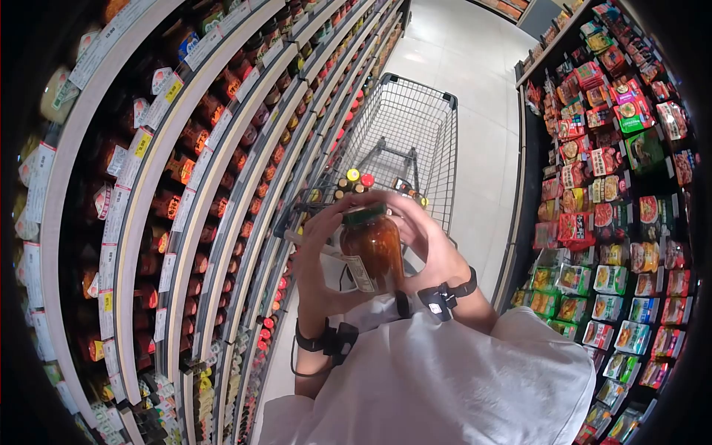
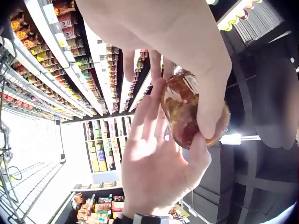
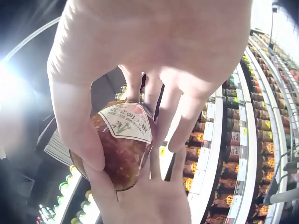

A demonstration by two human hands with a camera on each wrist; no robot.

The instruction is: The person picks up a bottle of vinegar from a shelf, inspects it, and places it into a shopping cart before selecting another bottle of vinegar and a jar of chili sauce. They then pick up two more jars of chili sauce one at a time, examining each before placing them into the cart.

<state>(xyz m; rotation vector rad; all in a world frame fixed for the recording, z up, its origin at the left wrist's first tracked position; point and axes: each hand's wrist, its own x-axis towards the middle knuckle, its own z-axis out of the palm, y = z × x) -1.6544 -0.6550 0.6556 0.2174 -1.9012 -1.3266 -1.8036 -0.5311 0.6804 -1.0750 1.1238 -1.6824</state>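
Observation:
Between both hands I hold a glass jar [image 1: 372, 248] of reddish-brown sauce, its green lid [image 1: 365, 214] up in the head view. My left hand [image 1: 317, 256] curves round one side, thumb near the base and fingers by the lid. Opposite it, my right hand [image 1: 426, 245] grips the jar in the same way. In the left wrist view both thumbs press low on the jar [image 2: 182, 112]. A white label [image 3: 127, 121] with printed characters shows in the right wrist view. The jar is in front of my chest, close over the near end of the shopping cart [image 1: 415, 111].
Several bottles with yellow and red caps [image 1: 366, 180] stand in the cart's near end. Shelves [image 1: 185, 163] packed with jars run along the left. To the right is a display of packaged foods [image 1: 608, 185]. The pale floor [image 1: 489, 148] stretches ahead between them.

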